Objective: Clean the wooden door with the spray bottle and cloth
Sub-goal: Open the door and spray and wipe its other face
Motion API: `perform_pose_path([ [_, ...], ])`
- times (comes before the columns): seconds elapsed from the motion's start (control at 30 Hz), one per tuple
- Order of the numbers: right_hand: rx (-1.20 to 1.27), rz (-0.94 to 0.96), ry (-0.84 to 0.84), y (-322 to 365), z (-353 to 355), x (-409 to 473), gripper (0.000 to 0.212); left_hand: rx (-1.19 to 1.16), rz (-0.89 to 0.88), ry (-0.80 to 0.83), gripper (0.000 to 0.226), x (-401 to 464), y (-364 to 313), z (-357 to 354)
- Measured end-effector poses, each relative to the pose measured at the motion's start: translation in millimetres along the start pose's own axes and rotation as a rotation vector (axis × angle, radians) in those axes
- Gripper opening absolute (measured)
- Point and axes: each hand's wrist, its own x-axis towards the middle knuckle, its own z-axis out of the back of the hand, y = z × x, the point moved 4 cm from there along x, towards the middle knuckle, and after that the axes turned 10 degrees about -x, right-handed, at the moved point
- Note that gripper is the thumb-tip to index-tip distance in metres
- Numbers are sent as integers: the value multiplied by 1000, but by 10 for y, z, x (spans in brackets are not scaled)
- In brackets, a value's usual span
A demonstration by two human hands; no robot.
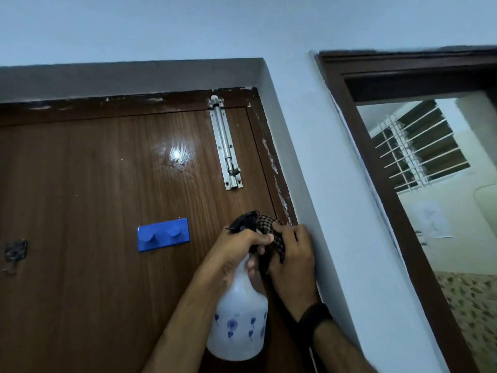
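Glossy wooden door (94,170); left hand (239,244) grips spray bottle (239,316), right hand (293,254) clutches cloth (271,230).

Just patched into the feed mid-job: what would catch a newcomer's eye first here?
The two hands meeting at lower centre: the left hand grips the neck of a white spray bottle with blue flower prints, and the right hand holds a checked cloth beside the door frame. Next, the blue two-peg hook rack mid-door, and the silver tower bolt above, beside a wet glare patch.
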Motion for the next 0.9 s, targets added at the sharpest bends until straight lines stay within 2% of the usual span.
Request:
perform_pose_path([
  [0.17, 35, -12, -11, 96, -22, 250, 29, -11, -14, 6, 16, -1, -81, 52],
  [0.37, 0, -24, -19, 82, 78, -459, 39, -9, 19, -7, 19, -266, 291, 264],
  [0.63, -53, -73, 220, 175, 333, -1844, 37, -64, 104, -111, 21, -1179, 1436, 643],
  [0.8, -2, -246, 220, 250, 518, -2414, 21, -153, 203, -239, 21, -1911, 2136, 945],
  [0.9, -12, -337, 220, 383, 624, -2813, 21, -168, 262, -289, 17, -2341, 2497, 1081],
])
